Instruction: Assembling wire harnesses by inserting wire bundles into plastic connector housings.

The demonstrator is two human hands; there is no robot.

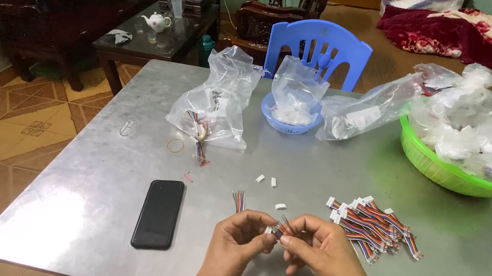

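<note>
Pinching a short multicoloured ribbon wire with a small white plastic connector (275,231) between them, the left hand (237,236) and right hand (323,251) are gripping it, right of the black phone (158,213), its wires slanting toward the right hand.

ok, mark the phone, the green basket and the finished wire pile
black phone (158,213), head view, middle of its screen
green basket (434,167), head view, outer wall near the front
pile of wire bundles (371,225), head view, centre of the pile
</note>
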